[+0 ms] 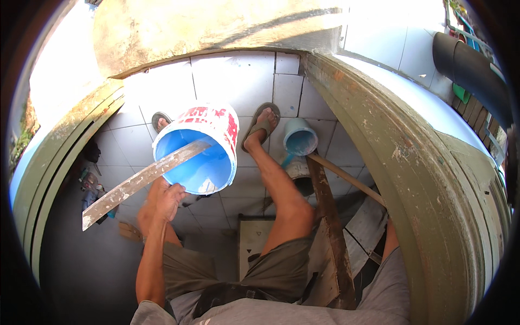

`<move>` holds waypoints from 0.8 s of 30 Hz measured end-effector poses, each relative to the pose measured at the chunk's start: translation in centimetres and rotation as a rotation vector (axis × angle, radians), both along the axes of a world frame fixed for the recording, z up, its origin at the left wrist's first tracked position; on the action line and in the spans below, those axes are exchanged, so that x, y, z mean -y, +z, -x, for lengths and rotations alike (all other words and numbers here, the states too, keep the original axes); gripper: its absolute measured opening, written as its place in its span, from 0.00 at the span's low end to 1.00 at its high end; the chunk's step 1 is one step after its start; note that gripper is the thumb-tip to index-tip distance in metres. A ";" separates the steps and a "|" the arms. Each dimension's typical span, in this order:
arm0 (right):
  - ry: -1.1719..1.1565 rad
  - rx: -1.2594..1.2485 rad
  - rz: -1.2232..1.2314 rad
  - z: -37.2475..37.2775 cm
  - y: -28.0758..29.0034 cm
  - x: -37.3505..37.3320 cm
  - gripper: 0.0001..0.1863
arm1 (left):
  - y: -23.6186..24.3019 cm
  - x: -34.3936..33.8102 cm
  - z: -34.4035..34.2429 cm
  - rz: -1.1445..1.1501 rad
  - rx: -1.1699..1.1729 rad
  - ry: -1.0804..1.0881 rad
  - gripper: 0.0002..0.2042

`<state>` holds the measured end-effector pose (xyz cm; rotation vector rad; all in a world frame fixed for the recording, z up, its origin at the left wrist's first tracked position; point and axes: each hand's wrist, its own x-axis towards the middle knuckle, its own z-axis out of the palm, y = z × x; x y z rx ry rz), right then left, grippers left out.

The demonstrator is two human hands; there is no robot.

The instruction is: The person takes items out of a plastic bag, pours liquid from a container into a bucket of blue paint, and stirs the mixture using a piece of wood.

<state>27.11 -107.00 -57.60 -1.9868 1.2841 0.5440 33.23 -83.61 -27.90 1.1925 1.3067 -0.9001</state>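
Note:
A large white bucket (227,141) with red printing and a blue interior is tilted toward me, with my left hand (169,197) gripping its lower rim. A flat, paint-spattered wooden strip (114,197) rests inside it and juts out over the rim toward the lower left. Right of my foot is a smaller pale bucket (296,125) with blue inside. A thin wooden pole (352,179) slants down from it to the right. Part of my right arm shows at the right behind the green frame, but its hand is hidden.
Green weathered frames (409,189) curve along both sides. My sandalled feet are on white tiles (211,76). Below the small bucket lie a dark-mouthed container (302,184) and wooden boards (336,244). Small items (89,187) lie at the left. A black pipe (460,65) sits at upper right.

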 end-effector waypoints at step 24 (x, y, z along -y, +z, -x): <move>-0.457 -0.024 -0.208 -2.3 13.6 22.4 0.08 | 7.4 -7.4 0.2 0.066 0.160 0.222 0.15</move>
